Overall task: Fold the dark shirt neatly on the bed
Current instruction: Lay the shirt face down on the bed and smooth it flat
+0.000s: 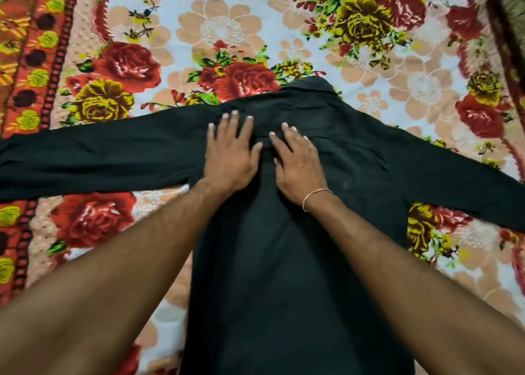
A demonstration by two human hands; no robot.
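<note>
The dark shirt (284, 261) lies spread flat on the bed, collar away from me and both long sleeves stretched out to the left and right. My left hand (230, 156) presses flat on the upper back of the shirt, fingers straight and spread. My right hand (298, 164) lies flat beside it, just right of the shirt's middle, fingers extended; a thin thread band circles its wrist. Both hands rest close together below the collar (309, 86). The lower hem is out of view at the bottom.
The bed is covered by a floral bedsheet (227, 28) with red and yellow roses on a pale ground. An orange patterned border (25, 62) runs along its left side. A blurred dark object (508, 2) sits at the top right corner.
</note>
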